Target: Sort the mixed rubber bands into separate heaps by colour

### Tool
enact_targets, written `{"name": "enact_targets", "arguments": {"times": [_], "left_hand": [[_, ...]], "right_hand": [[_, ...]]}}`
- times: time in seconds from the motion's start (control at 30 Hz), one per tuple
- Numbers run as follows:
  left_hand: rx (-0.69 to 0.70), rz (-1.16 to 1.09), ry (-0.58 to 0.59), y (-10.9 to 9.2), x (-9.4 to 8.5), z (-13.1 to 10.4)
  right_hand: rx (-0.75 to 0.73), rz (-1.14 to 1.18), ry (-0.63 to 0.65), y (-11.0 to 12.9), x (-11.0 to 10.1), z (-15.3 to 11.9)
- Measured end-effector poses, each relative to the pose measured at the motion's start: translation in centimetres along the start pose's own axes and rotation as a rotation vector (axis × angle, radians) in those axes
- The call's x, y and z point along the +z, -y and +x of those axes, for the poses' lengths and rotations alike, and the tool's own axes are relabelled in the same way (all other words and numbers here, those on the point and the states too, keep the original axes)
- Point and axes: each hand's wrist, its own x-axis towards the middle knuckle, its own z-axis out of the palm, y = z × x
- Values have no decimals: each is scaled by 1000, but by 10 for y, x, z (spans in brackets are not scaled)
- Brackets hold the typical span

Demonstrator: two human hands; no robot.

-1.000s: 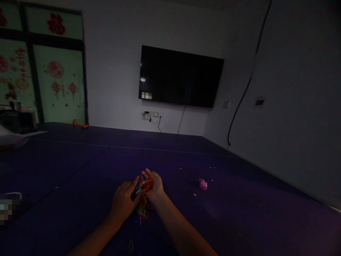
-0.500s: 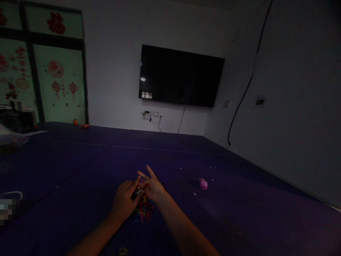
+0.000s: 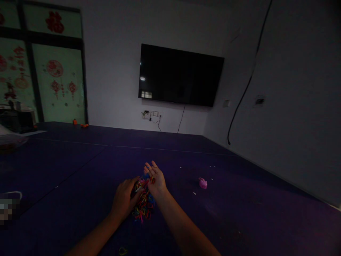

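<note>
A heap of small multicoloured bands (image 3: 144,208), which look like hair ties, lies on the purple floor covering between my hands. My left hand (image 3: 124,197) rests at the heap's left side, its thumb and fingers apart around the near edge of the pile. On the other side, my right hand (image 3: 157,181) is turned palm up with its fingers stretched out. A few red and yellow bands show against its palm. Something small and whitish lies by the left thumb; I cannot make out what it is. One yellowish band (image 3: 123,251) lies alone near the bottom edge.
A small pink object (image 3: 203,183) sits to the right, with white scraps (image 3: 194,193) around it. A plastic bag (image 3: 12,140) is at the far left. Orange items (image 3: 84,125) lie by the door. A television (image 3: 181,76) hangs on the wall; a black cable (image 3: 241,101) dangles at right.
My right hand has turned palm up and its fingers have straightened. My left thumb and fingers have parted more, and more of the band heap shows.
</note>
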Motion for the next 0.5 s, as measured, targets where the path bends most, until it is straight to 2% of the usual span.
{"name": "enact_targets", "arguments": {"times": [0.13, 0.3, 0.5], "left_hand": [[5, 14, 20, -2, -3, 0], [-3, 2, 34, -2, -3, 0], [-57, -21, 30, 1, 0, 1]], "right_hand": [[-135, -10, 38, 1, 1, 2], [-168, -116, 39, 1, 2, -4], [-261, -262, 117, -2, 6, -11]]}}
